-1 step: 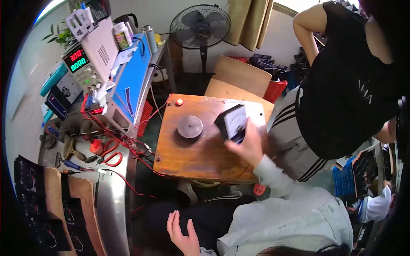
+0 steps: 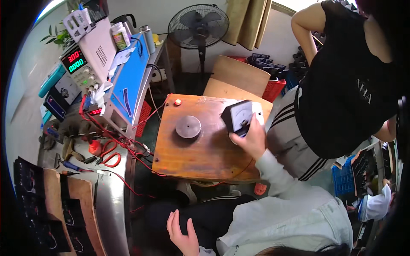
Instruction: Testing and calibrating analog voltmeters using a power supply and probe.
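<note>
My right hand (image 2: 253, 138) grips an analog panel meter (image 2: 240, 116) with a black housing and a pale dial face. The meter is tilted above the right part of a wooden work board (image 2: 205, 160); whether it touches the wood I cannot tell. To its left, a round grey metal disc (image 2: 188, 127) with a small dark centre sits on the board. A small red lamp (image 2: 177, 102) glows near the board's far left corner. My left hand (image 2: 183, 234) hangs over my lap, holding nothing, its thumb apart from the fingers.
A power supply (image 2: 79, 64) stands on the left metal bench among red leads (image 2: 134, 149), scissors (image 2: 112, 158) and a screwdriver (image 2: 72, 165). Black parts (image 2: 32, 179) line its near end. Behind the board are cardboard (image 2: 241, 70) and a fan (image 2: 198, 27). A person (image 2: 341, 85) stands close at right.
My right hand has shifted the meter slightly right and away from me, and its dial is turned more upright. My left hand stays where it was.
</note>
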Tool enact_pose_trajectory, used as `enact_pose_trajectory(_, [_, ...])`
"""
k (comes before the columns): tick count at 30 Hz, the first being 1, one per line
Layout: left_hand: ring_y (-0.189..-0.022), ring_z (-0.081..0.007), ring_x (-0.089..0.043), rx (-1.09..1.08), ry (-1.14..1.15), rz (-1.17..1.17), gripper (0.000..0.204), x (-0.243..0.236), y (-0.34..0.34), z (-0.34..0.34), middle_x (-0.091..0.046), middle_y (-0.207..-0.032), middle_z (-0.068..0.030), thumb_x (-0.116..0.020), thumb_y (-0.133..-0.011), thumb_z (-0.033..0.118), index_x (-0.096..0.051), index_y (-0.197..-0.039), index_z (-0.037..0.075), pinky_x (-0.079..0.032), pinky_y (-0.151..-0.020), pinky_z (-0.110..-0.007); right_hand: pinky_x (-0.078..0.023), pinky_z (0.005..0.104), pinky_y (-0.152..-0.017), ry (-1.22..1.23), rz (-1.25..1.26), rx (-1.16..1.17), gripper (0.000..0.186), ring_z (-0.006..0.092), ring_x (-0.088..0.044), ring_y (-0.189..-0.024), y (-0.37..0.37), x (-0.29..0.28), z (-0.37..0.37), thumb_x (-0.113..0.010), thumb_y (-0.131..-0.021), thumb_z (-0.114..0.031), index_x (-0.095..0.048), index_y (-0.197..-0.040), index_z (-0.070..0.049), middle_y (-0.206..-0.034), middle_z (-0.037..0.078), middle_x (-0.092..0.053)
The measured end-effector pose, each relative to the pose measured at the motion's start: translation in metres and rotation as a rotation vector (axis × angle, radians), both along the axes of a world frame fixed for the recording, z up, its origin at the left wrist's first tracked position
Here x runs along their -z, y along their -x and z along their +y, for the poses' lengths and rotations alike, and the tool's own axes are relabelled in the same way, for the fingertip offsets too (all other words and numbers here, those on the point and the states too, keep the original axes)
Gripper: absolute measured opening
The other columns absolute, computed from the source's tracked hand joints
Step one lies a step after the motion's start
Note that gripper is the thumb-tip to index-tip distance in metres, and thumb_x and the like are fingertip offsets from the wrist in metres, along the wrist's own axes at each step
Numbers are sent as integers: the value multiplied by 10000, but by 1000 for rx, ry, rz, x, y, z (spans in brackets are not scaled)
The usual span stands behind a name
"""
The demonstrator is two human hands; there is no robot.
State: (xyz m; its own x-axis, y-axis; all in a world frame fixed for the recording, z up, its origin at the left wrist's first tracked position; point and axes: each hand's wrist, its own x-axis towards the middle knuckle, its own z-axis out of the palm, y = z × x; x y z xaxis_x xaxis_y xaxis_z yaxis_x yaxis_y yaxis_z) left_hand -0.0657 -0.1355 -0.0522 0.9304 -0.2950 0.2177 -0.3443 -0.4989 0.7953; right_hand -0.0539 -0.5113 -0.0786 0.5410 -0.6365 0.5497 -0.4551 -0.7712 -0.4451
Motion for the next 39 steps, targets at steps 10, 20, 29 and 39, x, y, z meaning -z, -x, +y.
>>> enact_pose_trajectory(10, [-1131, -355, -630, 87, -134, -42, 368, -23, -20, -2, -663, -1216, -195, -718, -916, 98, -655, -1270, 17, -494, -984, -405, -463, 457, -995, -70, 154, 236, 1091, 409, -544, -1180, -1, 24, -30, -861, -635, -487, -376, -1384, 141, -1263, 276, -559])
enact_pose_trajectory(20, [-933, -305, -678, 228, -73, -20, 54, -22, -13, -19, -707, -902, -120, -750, -841, 46, -704, -845, 19, -523, -876, -388, -398, 474, -1078, -136, 181, 202, 1150, 437, -492, -1240, -3, 23, -29, -861, -631, -490, -326, -1427, 145, -1325, 310, -510])
enact_pose_trajectory(29, [-926, -318, -670, 279, -128, 7, 114, -17, -13, -17, -709, -928, -138, -691, -915, 84, -742, -979, 5, -512, -871, -381, -411, 465, -1066, -120, 169, 174, 1194, 439, -493, -1222, 0, 19, -23, -875, -640, -468, -260, -1455, 150, -1295, 303, -499])
enact_pose_trajectory(39, [-1029, -379, -646, 343, -281, 156, 321, 8, 2, -20, -678, -1106, -211, -650, -968, 189, -670, -1225, -3, -505, -921, -416, -419, 454, -1067, -3, 210, 77, 1134, 427, -535, -1214, 14, 22, -50, -862, -638, -510, -363, -1402, 163, -1284, 304, -552])
